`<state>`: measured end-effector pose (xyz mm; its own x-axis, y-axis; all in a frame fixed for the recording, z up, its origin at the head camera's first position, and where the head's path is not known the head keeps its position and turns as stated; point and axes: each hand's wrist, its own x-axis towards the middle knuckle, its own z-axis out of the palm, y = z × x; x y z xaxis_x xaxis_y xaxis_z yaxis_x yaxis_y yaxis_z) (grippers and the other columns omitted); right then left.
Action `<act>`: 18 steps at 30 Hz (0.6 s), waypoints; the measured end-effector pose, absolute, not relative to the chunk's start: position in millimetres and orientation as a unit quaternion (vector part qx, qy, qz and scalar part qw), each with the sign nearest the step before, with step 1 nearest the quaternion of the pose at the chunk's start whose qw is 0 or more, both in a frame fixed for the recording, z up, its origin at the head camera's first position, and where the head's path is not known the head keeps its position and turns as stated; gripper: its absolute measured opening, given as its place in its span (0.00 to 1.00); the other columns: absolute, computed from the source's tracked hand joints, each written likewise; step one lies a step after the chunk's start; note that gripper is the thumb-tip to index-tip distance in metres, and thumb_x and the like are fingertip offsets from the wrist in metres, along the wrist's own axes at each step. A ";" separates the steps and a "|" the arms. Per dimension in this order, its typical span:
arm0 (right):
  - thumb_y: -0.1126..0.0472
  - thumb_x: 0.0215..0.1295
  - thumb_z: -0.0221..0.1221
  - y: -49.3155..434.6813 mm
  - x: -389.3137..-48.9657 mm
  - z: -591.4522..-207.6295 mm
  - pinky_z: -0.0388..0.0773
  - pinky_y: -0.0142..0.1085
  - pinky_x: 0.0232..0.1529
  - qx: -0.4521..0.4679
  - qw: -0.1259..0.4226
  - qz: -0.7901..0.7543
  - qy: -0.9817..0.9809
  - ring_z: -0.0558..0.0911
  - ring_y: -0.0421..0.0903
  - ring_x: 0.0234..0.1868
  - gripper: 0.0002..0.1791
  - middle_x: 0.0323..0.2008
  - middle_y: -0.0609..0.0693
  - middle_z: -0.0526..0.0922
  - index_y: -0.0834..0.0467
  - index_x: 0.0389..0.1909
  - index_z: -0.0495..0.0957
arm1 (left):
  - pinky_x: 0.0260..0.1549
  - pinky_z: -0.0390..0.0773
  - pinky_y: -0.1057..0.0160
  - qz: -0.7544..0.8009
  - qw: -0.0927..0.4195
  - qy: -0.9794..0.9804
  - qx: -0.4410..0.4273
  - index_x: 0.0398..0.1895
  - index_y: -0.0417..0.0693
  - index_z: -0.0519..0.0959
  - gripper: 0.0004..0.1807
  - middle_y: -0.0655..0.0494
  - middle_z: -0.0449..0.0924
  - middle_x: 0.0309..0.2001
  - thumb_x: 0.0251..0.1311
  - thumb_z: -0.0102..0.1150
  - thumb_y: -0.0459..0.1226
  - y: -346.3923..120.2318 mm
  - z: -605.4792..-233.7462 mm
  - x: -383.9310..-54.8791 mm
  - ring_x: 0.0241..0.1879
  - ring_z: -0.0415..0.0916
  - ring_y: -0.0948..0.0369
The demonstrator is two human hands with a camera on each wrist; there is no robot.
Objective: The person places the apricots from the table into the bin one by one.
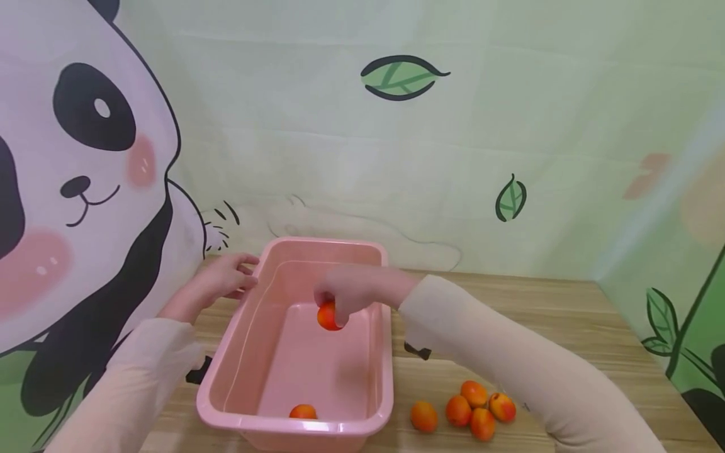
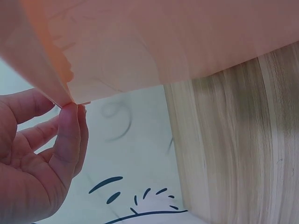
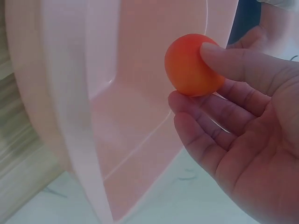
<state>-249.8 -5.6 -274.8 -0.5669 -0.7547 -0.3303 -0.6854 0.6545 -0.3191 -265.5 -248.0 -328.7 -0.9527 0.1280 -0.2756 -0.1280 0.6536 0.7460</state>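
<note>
A deep pink plastic basin stands on the wooden table. My left hand is at its left rim; the left wrist view shows thumb and fingers pinching the edge. Over the inside of the basin, my right hand holds an orange-red apricot between thumb and fingers. The right wrist view shows this apricot from the side, with the basin's wall behind it. Another apricot lies on the basin floor at the near end, partly hidden by the front rim.
To the right of the basin, several apricots lie clustered on the wooden table, with a single apricot just left of them. A printed cloth backdrop with a panda and leaves hangs behind the table.
</note>
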 end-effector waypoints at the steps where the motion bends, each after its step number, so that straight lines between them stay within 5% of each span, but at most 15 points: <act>1: 0.67 0.46 0.64 -8.4 -250.4 -276.8 0.74 0.27 0.29 -0.407 0.225 -0.083 0.882 0.72 0.42 0.31 0.10 0.27 0.44 0.75 0.53 0.28 0.74 | 0.41 0.78 0.58 0.416 0.154 0.896 0.000 0.62 0.32 0.54 0.29 0.33 0.65 0.54 0.59 0.47 0.33 -247.9 -328.7 -265.4 0.43 0.75 0.53; 18: 0.65 0.46 0.62 -46.7 -255.5 -308.8 0.72 0.28 0.26 -0.401 0.254 -0.103 0.874 0.72 0.40 0.27 0.07 0.23 0.43 0.75 0.51 0.25 0.75 | 0.42 0.78 0.56 0.411 0.148 0.899 -0.007 0.62 0.34 0.55 0.28 0.33 0.67 0.54 0.59 0.47 0.33 -247.4 -328.4 -264.1 0.44 0.75 0.51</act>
<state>-255.5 -46.7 -308.8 -0.5500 -0.7533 -0.3606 -0.6485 0.6572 -0.3841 -264.1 -247.4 -328.4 -0.9559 0.1091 -0.2727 -0.1347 0.6622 0.7372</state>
